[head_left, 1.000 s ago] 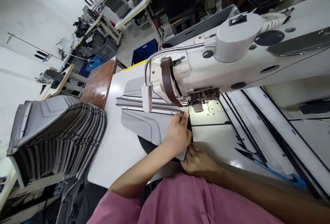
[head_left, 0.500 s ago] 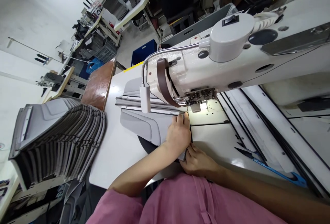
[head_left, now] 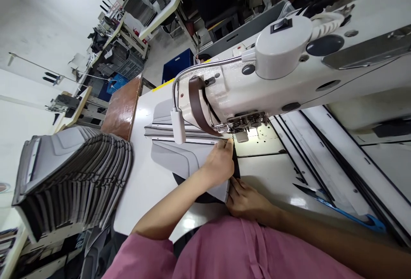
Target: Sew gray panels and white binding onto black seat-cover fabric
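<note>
A padded grey fabric panel [head_left: 178, 155] with raised seams lies on the white sewing table, a black layer [head_left: 205, 197] showing beneath its edge. My left hand [head_left: 220, 163] is closed on the panel's right edge, its fingertips close to the presser foot of the sewing machine [head_left: 237, 94]. Lower down, my right hand [head_left: 245, 199] pinches the near corner of the same panel. The parts of the fingers under the cloth are hidden. More grey panel layers [head_left: 163, 132] lie beyond the piece, under the machine's small lamp [head_left: 178, 127].
A tall stack of folded grey panels [head_left: 77, 176] stands at the left. Blue-handled scissors [head_left: 340, 212] and long white strips with black edges [head_left: 330, 150] lie to the right. Beyond the table are a blue crate [head_left: 176, 64] and a brown board [head_left: 123, 103].
My left hand has shifted slightly left along with the panel's edge. More of the black layer shows at the right and below. My right hand keeps its hold at the near corner.
</note>
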Motion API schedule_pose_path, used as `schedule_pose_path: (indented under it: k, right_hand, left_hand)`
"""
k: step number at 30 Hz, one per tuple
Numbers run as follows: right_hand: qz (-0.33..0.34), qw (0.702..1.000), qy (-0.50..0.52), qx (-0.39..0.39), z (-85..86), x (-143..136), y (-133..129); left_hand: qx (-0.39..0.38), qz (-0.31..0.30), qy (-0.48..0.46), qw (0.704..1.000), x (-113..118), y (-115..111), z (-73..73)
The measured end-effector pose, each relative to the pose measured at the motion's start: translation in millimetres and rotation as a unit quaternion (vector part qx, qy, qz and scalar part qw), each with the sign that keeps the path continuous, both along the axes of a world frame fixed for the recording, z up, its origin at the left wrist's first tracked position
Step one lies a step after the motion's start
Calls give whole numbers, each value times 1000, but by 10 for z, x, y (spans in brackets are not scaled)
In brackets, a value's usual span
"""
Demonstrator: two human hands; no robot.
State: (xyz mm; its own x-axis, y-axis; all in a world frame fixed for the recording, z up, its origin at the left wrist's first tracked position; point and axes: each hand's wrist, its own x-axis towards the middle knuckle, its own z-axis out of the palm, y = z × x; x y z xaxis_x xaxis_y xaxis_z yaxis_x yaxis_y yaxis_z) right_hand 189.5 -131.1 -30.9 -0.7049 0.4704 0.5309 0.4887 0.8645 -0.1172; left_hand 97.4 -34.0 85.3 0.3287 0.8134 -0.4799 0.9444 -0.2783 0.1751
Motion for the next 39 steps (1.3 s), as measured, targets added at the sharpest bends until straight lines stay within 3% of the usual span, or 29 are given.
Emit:
schedule_pose_path:
  k: [4,9,12,18,22,26,33,39]
  right_hand:
    - [-33,999,35,22,8,4,33]
    - [-41,999,30,14,47,35,141]
    - [-37,999,28,-12,38,24,143]
    - [-87,994,70,7,-7,-85,-69]
    - [-71,994,77,-10,-26,-126,-123]
    - [-42,996,78,-19,-65,-113,-86]
    - [-8,998,16,-64,-2,-33,59]
    - [-26,992,-28,-119,102,-82,202]
  left_hand:
    - [15,10,-13,1000,-12,92,-30]
    - [78,47,-32,995,-51,196,-212]
    - [109,78,-42,990,-53,54,-221]
    - [48,138,-58,988,-100,-408,-68]
    - [101,167,-112,974,-101,-515,-245]
    - [169,139,-121,968,-84,-511,-417]
    - [176,18,-38,984,-144,-356,-386]
    - [186,-34,-3,982,-236,-152,-423]
